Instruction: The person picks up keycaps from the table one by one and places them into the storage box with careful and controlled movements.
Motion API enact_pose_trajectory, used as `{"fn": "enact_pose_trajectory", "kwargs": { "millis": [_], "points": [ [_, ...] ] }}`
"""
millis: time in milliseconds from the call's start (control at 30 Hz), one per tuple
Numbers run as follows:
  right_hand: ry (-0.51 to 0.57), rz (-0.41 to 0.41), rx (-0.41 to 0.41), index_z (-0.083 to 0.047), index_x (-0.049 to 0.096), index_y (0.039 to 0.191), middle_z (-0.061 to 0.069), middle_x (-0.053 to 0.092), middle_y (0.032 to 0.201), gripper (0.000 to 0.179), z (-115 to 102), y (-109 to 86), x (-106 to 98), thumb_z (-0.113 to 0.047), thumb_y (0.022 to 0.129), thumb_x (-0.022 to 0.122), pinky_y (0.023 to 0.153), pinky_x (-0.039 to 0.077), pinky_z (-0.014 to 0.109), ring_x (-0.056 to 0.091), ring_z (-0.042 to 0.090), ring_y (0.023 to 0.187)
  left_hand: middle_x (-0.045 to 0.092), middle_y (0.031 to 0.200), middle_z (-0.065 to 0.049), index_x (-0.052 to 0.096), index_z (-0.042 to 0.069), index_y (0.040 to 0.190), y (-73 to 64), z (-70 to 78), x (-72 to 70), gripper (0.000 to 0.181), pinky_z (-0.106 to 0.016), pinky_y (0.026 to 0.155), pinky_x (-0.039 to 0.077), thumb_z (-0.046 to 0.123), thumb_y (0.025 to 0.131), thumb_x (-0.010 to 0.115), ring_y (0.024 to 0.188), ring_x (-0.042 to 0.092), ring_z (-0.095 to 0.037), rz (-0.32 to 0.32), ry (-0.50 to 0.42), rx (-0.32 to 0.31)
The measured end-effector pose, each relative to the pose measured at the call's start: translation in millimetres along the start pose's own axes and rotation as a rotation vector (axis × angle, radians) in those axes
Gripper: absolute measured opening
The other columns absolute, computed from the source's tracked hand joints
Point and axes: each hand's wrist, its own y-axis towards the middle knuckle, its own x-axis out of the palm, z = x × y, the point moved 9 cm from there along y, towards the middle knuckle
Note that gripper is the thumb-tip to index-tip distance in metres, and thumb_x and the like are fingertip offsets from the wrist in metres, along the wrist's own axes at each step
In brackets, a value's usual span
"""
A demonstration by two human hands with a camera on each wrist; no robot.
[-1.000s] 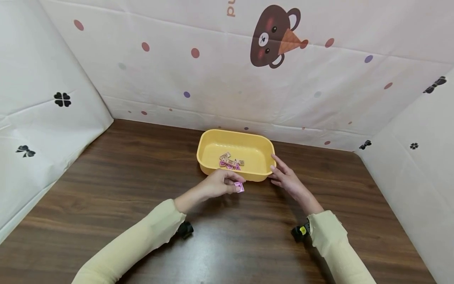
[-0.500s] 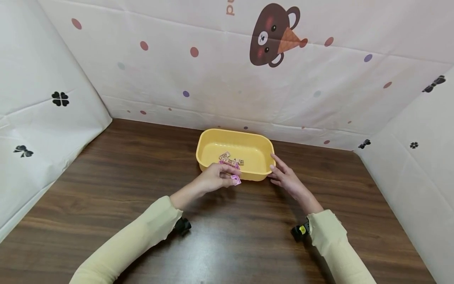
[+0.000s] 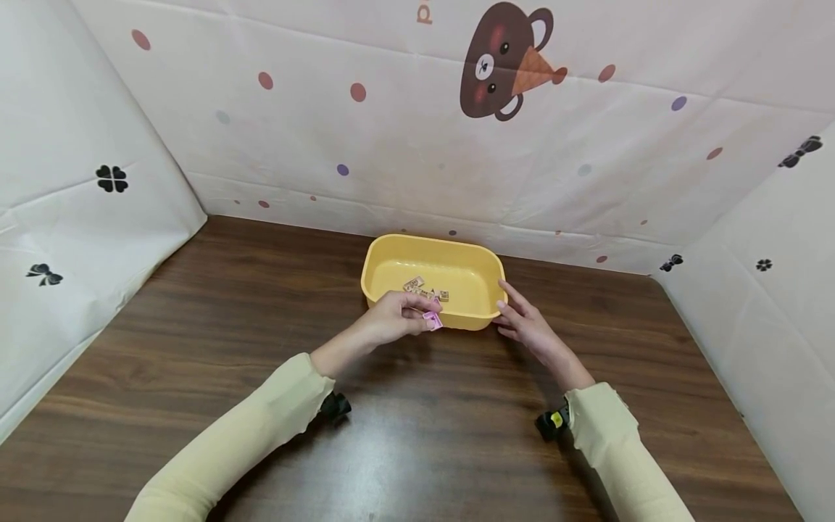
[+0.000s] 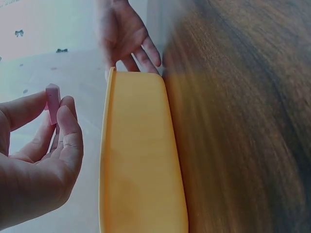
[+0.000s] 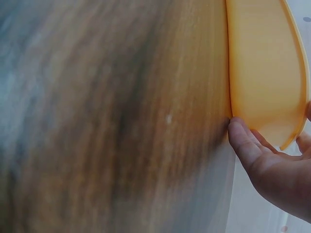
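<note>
My left hand (image 3: 391,317) pinches a small pink block (image 3: 433,320) between thumb and fingertips, over the near rim of a yellow plastic basin (image 3: 476,320). In the left wrist view, the block (image 4: 53,103) looks like a thin slab above rim height, apart from the basin wall (image 4: 141,145). At the basin's right end, my right hand (image 3: 535,333) holds the rim, some fingers over the edge and others against the outer wall (image 5: 262,63). Several small tan printed blocks (image 3: 414,283) lie inside the basin, partly hidden behind my left hand.
The basin stands on a dark wood-grain table (image 3: 261,304), close to a white cloth backdrop (image 3: 293,130) printed with dots and a bear. More cloth hangs at the left and right sides. Black wrist cameras (image 3: 551,424) sit under both sleeves.
My left hand has moved slightly up and left with the pink block, from in front of the basin to over its near rim. My right hand stays at the right end.
</note>
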Motion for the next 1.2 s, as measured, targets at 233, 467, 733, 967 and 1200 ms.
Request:
{"fn": "enact_pose_trajectory", "kwargs": {
  "millis": [233, 467, 733, 967, 1200],
  "points": [
    [0.002, -0.008, -0.012, -0.022, 0.009, 0.147, 0.026, 0.026, 0.140, 0.061, -1, -0.7, 0, -0.035, 0.096, 0.041, 0.099, 0.032, 0.050, 0.047, 0.025, 0.110, 0.065, 0.100, -0.018, 0.058, -0.011, 0.111, 2.5, 2.3, -1.7, 0.030, -0.020, 0.065, 0.048, -0.003, 0.083, 0.060, 0.073, 0.059, -0.005, 0.006, -0.025, 0.019],
    [0.001, -0.014, -0.008, -0.024, 0.009, 0.147, 0.025, 0.026, 0.140, 0.061, -1, -0.4, 1, -0.035, 0.096, 0.041, 0.100, 0.032, 0.050, 0.048, 0.024, 0.109, 0.062, 0.108, -0.021, 0.060, -0.009, 0.109, 4.0, 1.8, -4.9, 0.028, -0.035, 0.074, 0.051, -0.003, 0.083, 0.060, 0.072, 0.058, -0.005, 0.027, -0.036, 0.032],
    [-0.015, -0.007, -0.006, -0.024, 0.010, 0.147, 0.026, 0.026, 0.141, 0.062, 0, -0.6, 0, -0.037, 0.096, 0.042, 0.099, 0.033, 0.049, 0.048, 0.024, 0.109, 0.061, 0.112, -0.019, 0.061, -0.008, 0.110, 6.9, 3.5, -9.2, 0.029, -0.023, 0.072, 0.050, -0.001, 0.081, 0.063, 0.075, 0.059, -0.006, 0.063, -0.053, 0.036],
    [-0.023, -0.004, -0.008, -0.024, 0.010, 0.147, 0.025, 0.027, 0.140, 0.062, 0, -0.5, -1, -0.037, 0.096, 0.042, 0.098, 0.034, 0.049, 0.048, 0.024, 0.109, 0.063, 0.105, -0.017, 0.059, -0.009, 0.111, 10.5, 2.7, -14.6, 0.031, -0.038, 0.081, 0.050, 0.000, 0.082, 0.063, 0.078, 0.060, -0.009, 0.084, -0.045, 0.028],
    [-0.024, 0.006, 0.006, -0.026, 0.011, 0.147, 0.024, 0.029, 0.139, 0.061, 1, 0.1, 0, -0.038, 0.095, 0.042, 0.098, 0.035, 0.048, 0.048, 0.024, 0.110, 0.063, 0.099, -0.014, 0.060, -0.007, 0.110, 16.0, -1.3, -21.8, 0.030, -0.040, 0.079, 0.051, 0.001, 0.082, 0.063, 0.074, 0.059, -0.009, 0.127, -0.037, 0.008]
  ]
}}
